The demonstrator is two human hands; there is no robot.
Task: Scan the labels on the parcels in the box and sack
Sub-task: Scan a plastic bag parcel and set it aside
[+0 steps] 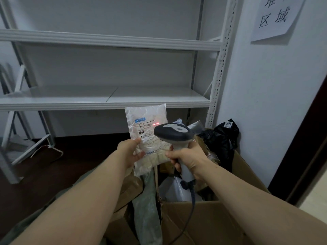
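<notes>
My left hand (130, 150) holds a clear plastic parcel (147, 128) upright by its lower left edge, label facing me. A red scan line glows on the label's right side. My right hand (187, 157) grips the handle of a grey and white barcode scanner (174, 133), whose head points at the parcel and covers its right edge. Below, an open cardboard box (203, 220) holds several parcels, among them a white bag (175, 190) and a black bag (223, 137). A greenish sack (148, 206) hangs beside the box's left wall.
White metal shelving (106, 99) stands behind the box against the wall. A paper sign (277, 16) hangs on the right wall. A dark door frame (300, 142) runs down the right side. The scanner's cable (190, 214) trails down over the box. The floor at the left is dark.
</notes>
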